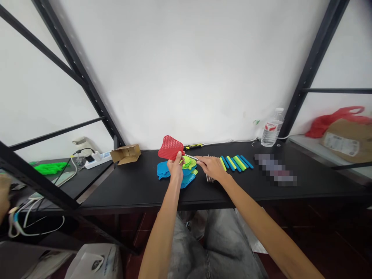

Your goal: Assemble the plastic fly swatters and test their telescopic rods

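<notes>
My left hand is closed on the narrow neck of a red perforated fly swatter head, which is raised above the table. A thin metal rod runs from that neck to my right hand, whose fingers are closed around it. Whether the rod sits inside the neck or only touches it, I cannot tell. Beneath my hands lie blue swatter heads and yellow-green swatter heads in a loose pile. Several more metal rods lie partly hidden under my right hand. Beside them is a row of blue and yellow-green handles.
A black-and-yellow utility knife lies behind the pile on the black table. An open cardboard box stands left, a water bottle back right. Black metal posts rise at both sides. A power strip lies further left.
</notes>
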Action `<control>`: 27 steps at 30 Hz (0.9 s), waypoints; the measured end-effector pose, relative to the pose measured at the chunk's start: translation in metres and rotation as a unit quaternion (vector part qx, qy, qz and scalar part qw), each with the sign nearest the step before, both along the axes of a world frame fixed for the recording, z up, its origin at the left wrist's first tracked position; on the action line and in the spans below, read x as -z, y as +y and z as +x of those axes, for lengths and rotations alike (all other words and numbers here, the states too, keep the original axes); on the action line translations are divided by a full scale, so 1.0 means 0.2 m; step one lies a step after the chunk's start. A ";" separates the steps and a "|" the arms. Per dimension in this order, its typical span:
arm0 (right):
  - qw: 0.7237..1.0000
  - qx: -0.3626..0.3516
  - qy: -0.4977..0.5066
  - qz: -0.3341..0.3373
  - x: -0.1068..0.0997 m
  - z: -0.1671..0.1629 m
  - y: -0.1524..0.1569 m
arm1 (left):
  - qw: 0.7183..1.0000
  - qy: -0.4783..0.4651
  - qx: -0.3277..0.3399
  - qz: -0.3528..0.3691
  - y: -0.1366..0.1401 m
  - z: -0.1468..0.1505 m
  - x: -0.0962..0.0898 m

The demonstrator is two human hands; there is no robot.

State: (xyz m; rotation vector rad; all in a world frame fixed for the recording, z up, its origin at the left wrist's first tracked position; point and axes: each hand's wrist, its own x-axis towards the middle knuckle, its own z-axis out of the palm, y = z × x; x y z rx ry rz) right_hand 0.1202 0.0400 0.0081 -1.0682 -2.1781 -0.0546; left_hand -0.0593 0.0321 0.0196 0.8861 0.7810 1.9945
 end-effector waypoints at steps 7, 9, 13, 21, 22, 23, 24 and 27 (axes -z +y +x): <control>1.000 -0.005 0.013 -0.007 0.02 0.00 0.02 | 1.000 0.019 0.025 0.000 -0.01 0.01 0.00; 1.000 0.002 0.009 -0.009 0.02 0.00 0.02 | 0.999 0.018 0.030 -0.002 -0.01 0.02 -0.01; 1.000 0.006 0.002 -0.017 0.01 0.00 0.01 | 0.999 0.032 0.037 -0.007 0.00 0.03 0.00; 1.000 0.002 -0.005 -0.026 0.00 0.01 0.01 | 0.997 0.055 0.048 -0.010 -0.01 0.04 -0.01; 1.000 0.000 -0.005 -0.029 0.00 0.02 0.01 | 0.997 0.059 0.048 -0.011 -0.01 0.04 -0.01; 0.999 -0.003 -0.005 -0.032 -0.01 0.02 0.01 | 0.997 0.062 0.050 -0.010 -0.01 0.04 -0.01; 0.999 -0.007 -0.004 -0.035 -0.01 0.02 0.01 | 0.997 0.064 0.053 -0.009 -0.01 0.04 -0.01; 0.999 -0.025 0.007 -0.046 -0.02 0.02 0.00 | 0.996 0.067 0.064 -0.001 -0.02 0.05 -0.01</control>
